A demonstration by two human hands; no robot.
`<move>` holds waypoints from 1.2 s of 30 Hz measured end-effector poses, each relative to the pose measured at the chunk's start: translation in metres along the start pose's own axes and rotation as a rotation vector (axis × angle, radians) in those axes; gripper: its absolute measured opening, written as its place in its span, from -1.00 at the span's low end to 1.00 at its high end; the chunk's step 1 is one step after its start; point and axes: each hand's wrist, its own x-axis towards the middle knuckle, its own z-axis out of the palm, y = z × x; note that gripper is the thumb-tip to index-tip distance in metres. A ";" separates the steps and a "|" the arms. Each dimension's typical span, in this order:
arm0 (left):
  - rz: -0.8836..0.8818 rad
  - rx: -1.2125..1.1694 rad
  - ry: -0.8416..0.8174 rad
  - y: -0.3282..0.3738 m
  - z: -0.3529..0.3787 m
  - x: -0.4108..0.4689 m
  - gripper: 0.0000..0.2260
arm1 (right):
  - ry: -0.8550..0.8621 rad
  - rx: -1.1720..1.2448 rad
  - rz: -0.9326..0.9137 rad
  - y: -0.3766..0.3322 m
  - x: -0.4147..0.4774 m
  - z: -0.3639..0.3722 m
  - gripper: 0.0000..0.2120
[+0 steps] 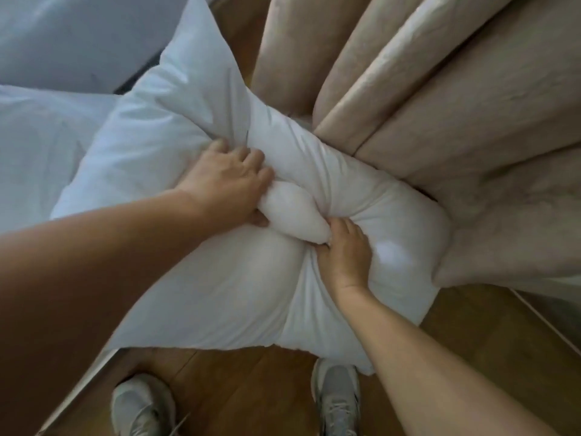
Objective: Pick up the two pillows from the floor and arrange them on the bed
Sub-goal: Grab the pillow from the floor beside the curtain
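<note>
Two white pillows fill the middle of the head view, held above the wooden floor. One pillow [163, 121] stretches up and to the left toward the bed [34, 133]. The other pillow [239, 297] bulges lower and to the right, against the curtain. My left hand [229, 184] clutches bunched fabric where the two meet. My right hand [342, 253] is closed on a fold of the lower pillow, just below a pinched corner [295, 212] between both hands.
Beige curtain folds [440, 105] hang close on the right, touching the lower pillow. Wooden floor [251, 391] lies below, with my two grey shoes [336, 401] on it. White bedding covers the left side, with a dark gap [138, 73] behind it.
</note>
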 end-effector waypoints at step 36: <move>-0.909 -0.608 -0.203 -0.316 -0.142 -0.446 -0.43 | -0.661 -0.376 -0.529 -0.574 0.019 -0.201 -0.74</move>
